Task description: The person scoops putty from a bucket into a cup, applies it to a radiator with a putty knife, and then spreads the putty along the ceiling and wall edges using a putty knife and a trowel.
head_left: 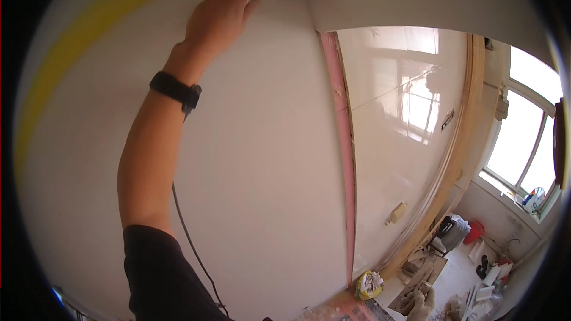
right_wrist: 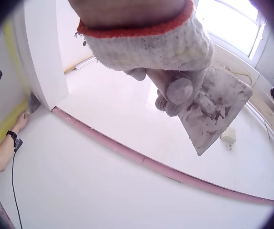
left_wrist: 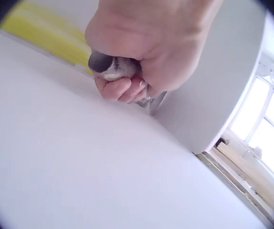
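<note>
The floor (head_left: 458, 273) shows at far lower right, with a yellow bag (head_left: 369, 285), a red bucket (head_left: 474, 232), boards (head_left: 419, 273) and what seem white scraps (head_left: 493, 276) lying on it.

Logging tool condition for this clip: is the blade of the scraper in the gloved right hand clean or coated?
Coated. The scraper blade is smeared and crusted with grey-white filler; the gloved right hand grips its handle.

No text, label, brand, number or sign can be read in any view. The white wall (head_left: 267, 160), the yellow tape strip (head_left: 77, 41) and the plaster-smeared metal trowel (right_wrist: 213, 112) bear no legible marks.
</note>
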The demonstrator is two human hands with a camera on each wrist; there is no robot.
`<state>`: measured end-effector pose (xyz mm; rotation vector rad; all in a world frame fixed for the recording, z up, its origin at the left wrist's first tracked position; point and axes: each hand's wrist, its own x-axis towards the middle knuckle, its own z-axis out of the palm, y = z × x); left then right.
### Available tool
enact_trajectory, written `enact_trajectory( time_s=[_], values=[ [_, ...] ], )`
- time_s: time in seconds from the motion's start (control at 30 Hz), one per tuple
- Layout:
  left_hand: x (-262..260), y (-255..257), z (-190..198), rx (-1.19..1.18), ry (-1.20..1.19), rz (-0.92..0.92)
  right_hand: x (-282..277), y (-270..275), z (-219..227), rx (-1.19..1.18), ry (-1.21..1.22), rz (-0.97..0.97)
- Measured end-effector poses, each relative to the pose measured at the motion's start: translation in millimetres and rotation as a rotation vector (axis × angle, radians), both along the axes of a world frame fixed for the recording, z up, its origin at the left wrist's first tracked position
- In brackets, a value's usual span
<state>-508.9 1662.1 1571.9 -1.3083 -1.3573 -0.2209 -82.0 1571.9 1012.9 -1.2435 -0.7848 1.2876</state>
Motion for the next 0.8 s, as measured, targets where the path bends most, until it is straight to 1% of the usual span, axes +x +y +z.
enact_trajectory(
  time_s=[0.07,0.1,0.13,0.17,0.23,0.27,0.3,0.33,0.4,0.47,0.5,0.57,0.6,0.63,0.67,0.7,0.77,0.8],
  values=[
    [-9.1,-5.9,-25.6,-0.052,-0.037,-0.04,8.0,-11.4,2.6,-0.009,-0.019,-0.018],
    [-21.6,-8.9,-39.5,-0.132,0.043,-0.097,12.1,-13.7,-0.3,-0.008,-0.021,-0.024],
    [-23.4,-15.7,-49.7,-0.214,0.123,-0.152,16.4,-14.7,-5.6,0.015,-0.034,-0.023],
    [-22.8,-22.9,-58.6,-0.217,0.123,-0.155,20.0,-19.3,-9.3,0.035,-0.046,-0.021],
    [-11.9,-35.2,-72.2,-0.164,-0.009,-0.099,18.7,-22.6,0.7,0.031,-0.045,-0.041],
    [-12.9,-39.3,-62.2,-0.077,-0.021,-0.169,19.0,-23.7,6.3,0.029,-0.044,-0.06],
    [-10.9,-40.9,-50.3,-0.018,0.003,-0.121,20.2,-25.7,9.1,0.027,-0.049,-0.068],
    [-9.4,-36.6,-39.0,-0.006,-0.022,-0.095,20.6,-26.9,11.1,0.021,-0.038,-0.061],
    [-13.9,-16.9,-21.5,0.007,-0.05,-0.062,19.4,-27.8,11.1,0.015,-0.03,-0.047],
    [-15.2,12.2,-22.6,0.113,0.009,-0.181,19.8,-32.1,8.7,0.003,-0.028,-0.044],
    [-8.6,12.1,-28.1,0.111,0.003,-0.182,21.2,-35.3,10.1,0.0,-0.034,-0.045],
    [1.1,7.3,-43.2,-0.003,-0.159,-0.127,21.8,-43.6,12.3,-0.043,-0.023,-0.035],
    [-2.9,10.2,-53.7,-0.008,-0.158,-0.133,22.0,-44.1,5.7,-0.047,-0.022,-0.041],
    [-9.4,9.8,-68.8,-0.073,-0.092,-0.187,25.0,-45.7,-3.6,-0.021,-0.03,-0.043],
    [-17.7,5.3,-81.2,-0.135,-0.027,-0.239,26.9,-47.8,-9.8,0.009,-0.039,-0.042],
    [-14.5,-5.4,-92.0,-0.133,-0.033,-0.241,24.4,-50.1,-8.0,0.01,-0.046,-0.044],
    [-0.7,-29.2,-115.1,-0.371,-0.14,-0.029,18.9,-56.3,4.3,-0.015,-0.004,-0.025],
    [-2.6,-38.4,-121.1,-0.27,-0.141,-0.11,18.6,-61.4,13.5,-0.03,-0.041,0.021]
  ],
)
